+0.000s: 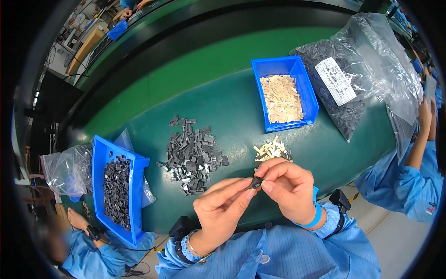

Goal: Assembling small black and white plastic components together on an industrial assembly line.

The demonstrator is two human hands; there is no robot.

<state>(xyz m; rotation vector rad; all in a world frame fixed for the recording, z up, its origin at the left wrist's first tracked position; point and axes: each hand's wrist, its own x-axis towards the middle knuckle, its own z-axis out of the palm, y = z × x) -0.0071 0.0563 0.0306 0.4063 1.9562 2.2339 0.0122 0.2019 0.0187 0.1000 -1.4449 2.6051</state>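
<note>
"one small black part, held over the counter. much left?"

"plenty, i'd judge: a dark heap and pale strips lie loose beyond; finished ones i can't tell apart."

"and the fingers?"

"pinched closed: left hand and right hand both grasp that part, tips nearly meeting."

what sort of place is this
Probably a factory assembly area: small dark parts heaped on a long green work surface, a blue bin of tan strips, and another person's blue sleeve alongside.
</note>
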